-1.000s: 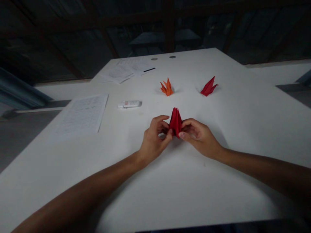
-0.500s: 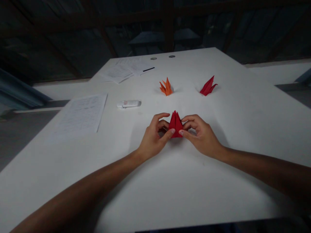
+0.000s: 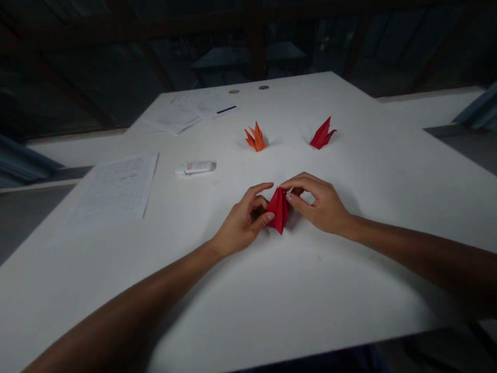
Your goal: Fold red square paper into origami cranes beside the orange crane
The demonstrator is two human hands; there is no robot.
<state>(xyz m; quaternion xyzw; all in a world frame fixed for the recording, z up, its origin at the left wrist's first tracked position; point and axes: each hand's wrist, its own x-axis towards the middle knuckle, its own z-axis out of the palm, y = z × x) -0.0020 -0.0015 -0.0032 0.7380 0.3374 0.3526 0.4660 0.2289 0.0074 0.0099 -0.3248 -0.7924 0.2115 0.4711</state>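
A folded red origami paper [image 3: 278, 211] is held just above the white table, its pointed tips facing away from me and one lower corner toward me. My left hand [image 3: 245, 216] pinches its left side between the thumb in front and the fingers behind, with the index finger stretched above. My right hand [image 3: 319, 203] grips the upper right part near the tips between thumb and index finger. Farther back, an orange origami crane [image 3: 256, 138] stands to the left and a red origami crane [image 3: 323, 134] to the right.
The white table [image 3: 240, 311] spreads all around. At left lie a white glue tube [image 3: 196, 167] and a written sheet of paper [image 3: 112, 191]. More papers [image 3: 174, 115], a black strip [image 3: 226, 110] and two round discs [image 3: 264, 87] lie toward the far edge.
My right hand has moved from the lower right side of the red paper up to its tips. The paper has tilted, its bottom corner now toward me. The whole view has shifted slightly.
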